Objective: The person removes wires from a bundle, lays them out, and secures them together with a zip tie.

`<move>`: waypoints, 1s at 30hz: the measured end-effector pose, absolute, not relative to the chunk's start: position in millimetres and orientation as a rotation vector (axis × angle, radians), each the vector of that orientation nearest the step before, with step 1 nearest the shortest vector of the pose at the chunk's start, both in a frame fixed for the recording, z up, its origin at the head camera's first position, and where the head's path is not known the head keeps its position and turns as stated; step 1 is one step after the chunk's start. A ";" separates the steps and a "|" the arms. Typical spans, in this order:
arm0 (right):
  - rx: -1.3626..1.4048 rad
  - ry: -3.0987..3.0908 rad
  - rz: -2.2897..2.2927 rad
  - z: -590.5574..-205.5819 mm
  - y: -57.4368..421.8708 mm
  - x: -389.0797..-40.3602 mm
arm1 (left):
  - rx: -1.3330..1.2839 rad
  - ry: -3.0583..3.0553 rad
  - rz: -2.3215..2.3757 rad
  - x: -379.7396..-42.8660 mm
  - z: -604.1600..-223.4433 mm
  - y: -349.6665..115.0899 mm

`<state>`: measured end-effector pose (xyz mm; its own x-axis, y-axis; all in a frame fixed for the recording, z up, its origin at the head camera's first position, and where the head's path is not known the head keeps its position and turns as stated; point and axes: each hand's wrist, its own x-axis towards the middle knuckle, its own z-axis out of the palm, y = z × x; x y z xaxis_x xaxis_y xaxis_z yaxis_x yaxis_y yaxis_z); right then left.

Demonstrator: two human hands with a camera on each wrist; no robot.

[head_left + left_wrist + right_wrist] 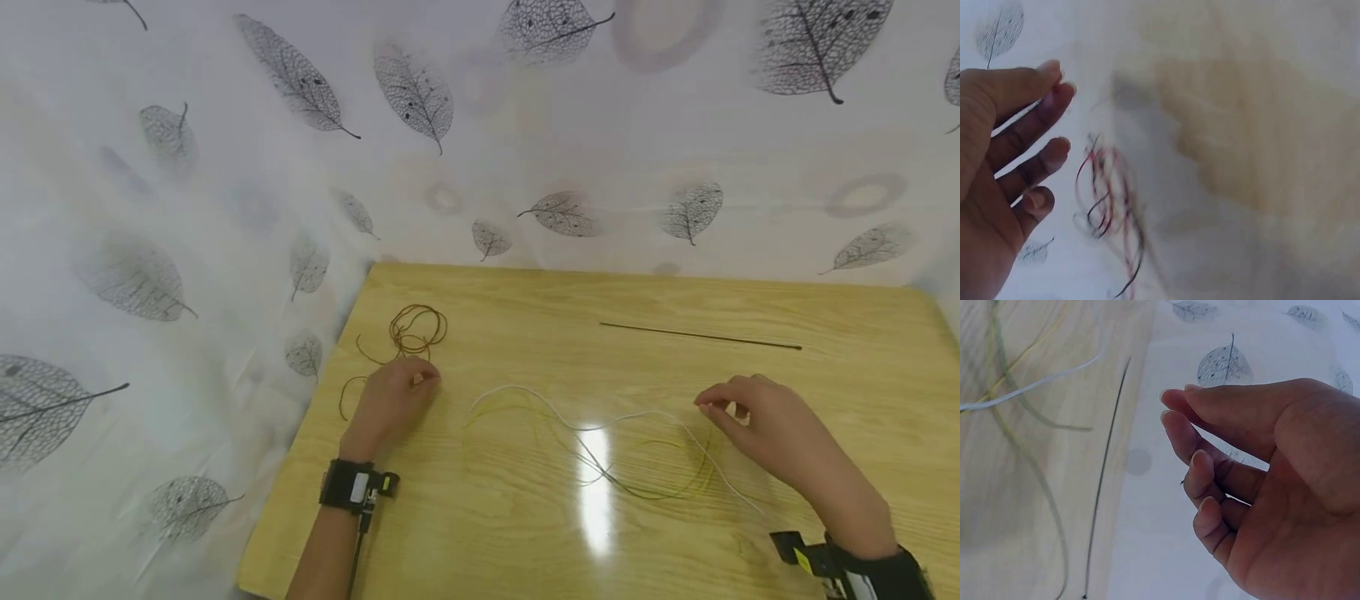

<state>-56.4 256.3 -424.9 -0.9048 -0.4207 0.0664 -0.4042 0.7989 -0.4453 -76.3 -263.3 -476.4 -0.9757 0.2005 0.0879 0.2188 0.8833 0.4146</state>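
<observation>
My left hand (392, 402) hovers at the table's left side, just below a loose coil of thin brown cord (392, 335). Its thumb and index fingertips meet, with nothing visible between them. The left wrist view shows a blurred red and black tangle of cord (1110, 206) beyond the fingers. On the right, my right hand (768, 425) is above the table with loosely bent fingers, holding nothing that shows. Between the hands lie a white cord (637, 414) and fainter yellow-green cords (651, 497), crossing in loose loops. The right wrist view also has a white cord (1041, 385).
A thin, dark, straight strand (701, 336) lies toward the back right of the wooden table (510, 308). A leaf-patterned white sheet (450, 192) hangs behind and along the left edge. Glare (596, 517) brightens the table's front middle.
</observation>
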 end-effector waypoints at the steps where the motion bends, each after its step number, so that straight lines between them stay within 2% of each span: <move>1: -0.693 2.943 -0.712 -421.0 251.7 -59.0 | -0.303 -2.993 -0.637 -79.7 -473.2 -269.4; 9: -0.772 2.854 -0.761 -403.0 211.9 -76.8 | -0.068 -2.973 -0.466 -96.9 -467.7 -310.0; 17: -0.894 2.759 -0.812 -402.9 161.7 -96.1 | -0.074 -3.078 -0.427 -106.6 -478.9 -317.9; 24: -1.099 2.692 -0.864 -408.5 104.9 -112.5 | -0.067 -2.984 -0.443 -105.8 -469.3 -309.6; 30: -1.147 2.509 -0.950 -414.4 44.0 -132.0 | -0.147 -2.792 -0.689 -103.1 -440.6 -276.5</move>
